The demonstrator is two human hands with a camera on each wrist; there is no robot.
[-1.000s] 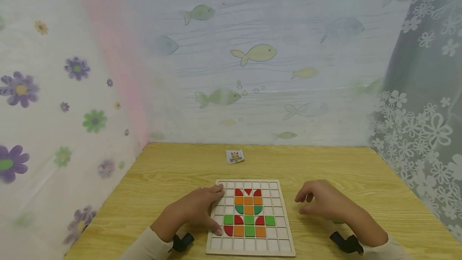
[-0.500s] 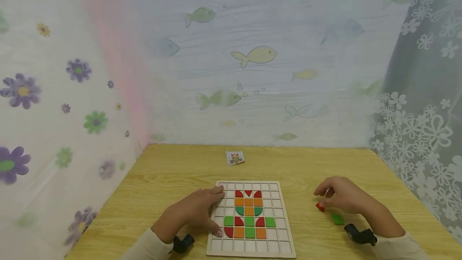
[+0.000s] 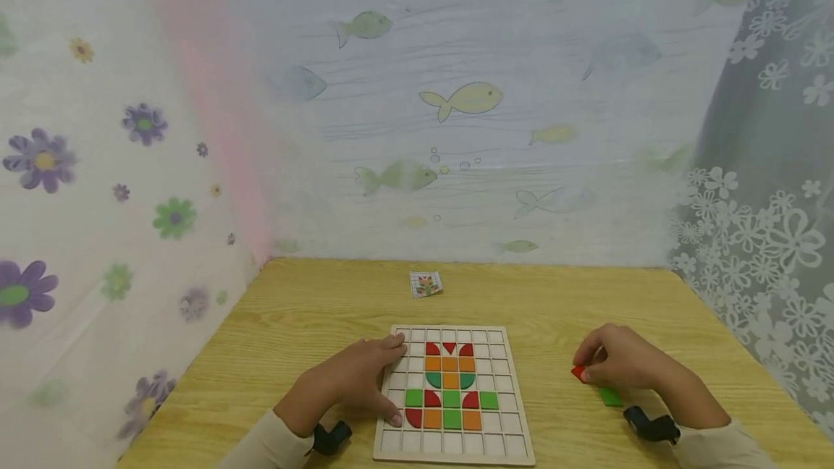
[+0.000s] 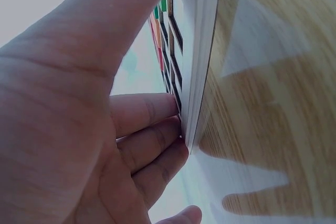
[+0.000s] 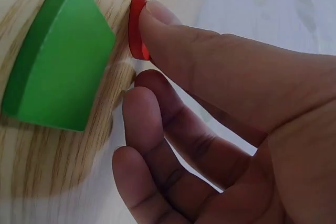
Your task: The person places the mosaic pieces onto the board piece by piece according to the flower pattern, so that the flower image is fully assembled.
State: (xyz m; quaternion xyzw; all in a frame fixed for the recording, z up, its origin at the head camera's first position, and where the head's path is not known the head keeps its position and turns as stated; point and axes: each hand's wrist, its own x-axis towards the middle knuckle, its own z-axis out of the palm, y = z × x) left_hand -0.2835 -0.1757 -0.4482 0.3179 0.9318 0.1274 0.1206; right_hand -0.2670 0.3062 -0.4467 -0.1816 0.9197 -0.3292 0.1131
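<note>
A wooden grid board [image 3: 451, 447] lies on the table, with red, orange and green tiles set in several of its cells. My left hand [image 3: 355, 376] rests along the board's left edge, fingers spread; in the left wrist view its fingertips touch the board's side and face. Right of the board, my right hand [image 3: 622, 359] pinches a small red tile [image 3: 578, 373] between thumb and forefinger, low over the table. The right wrist view shows the thumb against this red tile [image 5: 135, 32], its far side partly hidden. A green square tile [image 3: 611, 397] lies just below that hand.
A small picture card [image 3: 426, 284] with a coloured grid pattern lies behind the board. Wood-grain table [image 3: 313, 302] surrounds the board, backed by a fish-print curtain [image 3: 469, 165]. A black strap mount [image 3: 651, 425] sits at the right wrist.
My right hand has moved right, away from the board's side, to the red tile, and its forefinger has closed down to the thumb on it. The left hand stays put.
</note>
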